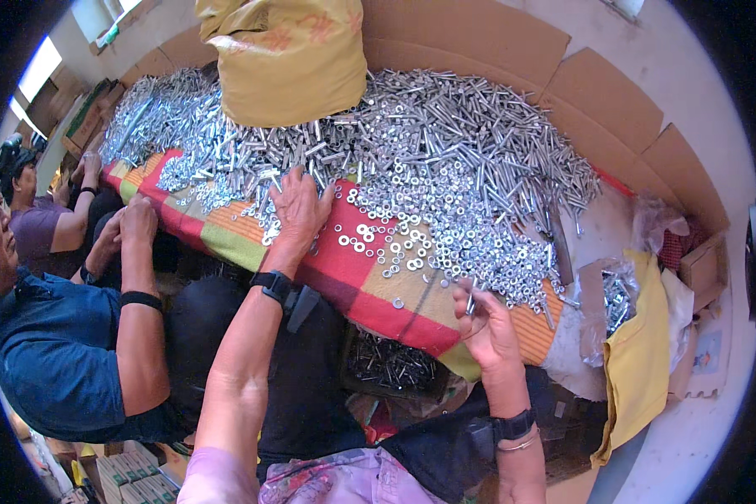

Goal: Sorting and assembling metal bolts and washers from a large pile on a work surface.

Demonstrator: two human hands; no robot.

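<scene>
Here the left hand lies spread, reaching into the heap of silver metal bolts and washers mid-frame on the striped cloth-covered counter, while the right hand at lower right pinches one small silver bolt, so assembly seems underway and next calls for a washer.

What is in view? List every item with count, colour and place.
bolts: too many to count, silver, heaped across the blanket
washers: many, silver, loose beside the left hand
blanket: one, striped red, green and orange, under the heap
sack: one, yellow, top centre
cardboard: several brown sheets, behind the heap
box of bolts: one, dark, below the blanket edge
co-workers: two, at left
left hand: flat on the heap, black wristband
right hand: pinching a bolt
</scene>
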